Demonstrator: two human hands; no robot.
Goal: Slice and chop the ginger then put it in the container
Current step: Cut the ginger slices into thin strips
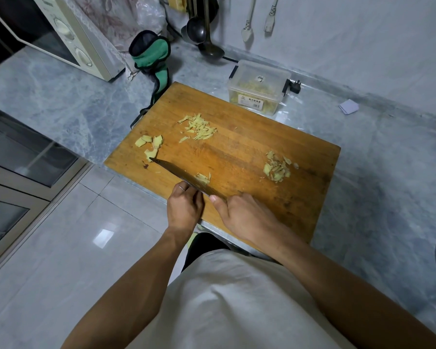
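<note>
Right hand (247,217): clenched round the handle of the knife (186,178) at the near edge of the cutting board (237,152), thumb laid forward along the top by the blade's heel; the wrist is bent inward and the forearm comes in from the near right.
Left hand (184,207): knuckles up on the near side of the blade, fingers curled down towards the ginger being cut; whether they actually pinch the piece I cannot tell, since the blade and the hand's back hide the fingertips. A ring shows on one finger.
Knife: long axis runs from the right hand out towards the board's left edge, tip touching or just over a chunk there, edge down.
Piece being cut (203,178): a small sliced lump pressed against the far face of the blade, just ahead of the left hand — the left hand is the nearer one.
Key relation: the blade stands between the left fingers and the cut slices, so the next stroke likely falls right beside the knuckles; a slip is the risk.
Uncut chunks (150,144): near the board's left edge, beyond the knife tip.
Slivers (199,127): a loose heap towards the board's far side.
Peel scraps (277,167): a pile towards the board's right side, well apart from both hands.
Container (258,88): clear plastic box on the counter (61,96) just past the board's far edge, already holding some yellow pieces — judged partway through.
</note>
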